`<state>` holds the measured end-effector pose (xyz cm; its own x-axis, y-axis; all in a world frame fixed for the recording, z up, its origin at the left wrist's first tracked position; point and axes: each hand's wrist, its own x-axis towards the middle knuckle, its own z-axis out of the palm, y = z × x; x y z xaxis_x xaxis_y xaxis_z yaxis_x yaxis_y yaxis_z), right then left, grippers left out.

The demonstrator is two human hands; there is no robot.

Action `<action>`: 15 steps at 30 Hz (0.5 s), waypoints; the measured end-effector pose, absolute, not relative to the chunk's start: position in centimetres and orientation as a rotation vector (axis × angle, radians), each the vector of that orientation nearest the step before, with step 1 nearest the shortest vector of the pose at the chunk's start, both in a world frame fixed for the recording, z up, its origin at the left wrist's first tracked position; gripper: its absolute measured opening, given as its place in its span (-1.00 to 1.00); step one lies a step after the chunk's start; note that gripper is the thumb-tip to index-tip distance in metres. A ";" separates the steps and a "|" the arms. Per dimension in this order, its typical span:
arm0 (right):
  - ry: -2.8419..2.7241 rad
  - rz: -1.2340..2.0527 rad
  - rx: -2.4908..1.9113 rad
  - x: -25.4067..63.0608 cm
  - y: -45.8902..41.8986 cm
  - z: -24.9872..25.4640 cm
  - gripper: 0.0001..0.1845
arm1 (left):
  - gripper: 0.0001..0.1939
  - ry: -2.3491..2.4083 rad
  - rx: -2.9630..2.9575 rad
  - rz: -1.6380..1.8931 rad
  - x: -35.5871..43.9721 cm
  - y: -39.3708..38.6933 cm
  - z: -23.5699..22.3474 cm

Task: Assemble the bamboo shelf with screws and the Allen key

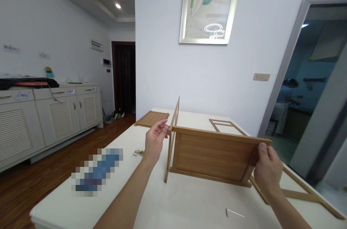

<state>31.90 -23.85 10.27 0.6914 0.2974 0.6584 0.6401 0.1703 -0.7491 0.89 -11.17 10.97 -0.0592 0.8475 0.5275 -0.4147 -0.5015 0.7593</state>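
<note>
A framed wooden panel (214, 155) is held on its long edge above the table, its left end meeting a narrow upright wooden frame (168, 156). My right hand (268, 169) is closed around the panel's right end, thumb on the top corner. At the joint on the left, my left hand (157, 137) has thumb and fingers pinched together against the upright frame's outer side; whatever is between the fingertips is too small to name. Several small metal fasteners (139, 153) lie on the table behind my left forearm. Near the front lies an L-shaped hex key (234, 212).
On the white table (67, 203), another wooden panel (153, 117) lies at the far left. An open wooden frame (226, 125) lies behind the held panel, and another (303, 193) at the right. A blurred blue item (100, 171) is on the left. A wall stands behind.
</note>
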 end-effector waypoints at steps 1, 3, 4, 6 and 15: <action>-0.840 -0.290 -1.426 31.9 -23.9 10.3 -0.48 | -0.63 0.525 1.260 1.718 0.9 -11.2 11.0; -0.844 -0.288 -1.426 31.9 -23.9 10.3 -0.49 | -0.66 0.557 1.262 1.721 1.0 -11.2 11.0; -0.843 -0.287 -1.425 31.9 -23.8 10.3 -0.49 | -0.66 0.576 1.271 1.725 1.1 -11.2 11.0; -0.838 -0.284 -1.421 31.9 -23.8 10.2 -0.48 | -0.67 0.611 1.292 1.735 1.1 -11.2 11.0; -0.832 -0.284 -1.416 32.2 -23.7 9.9 -0.49 | -0.80 0.616 1.336 1.767 1.0 -11.0 11.1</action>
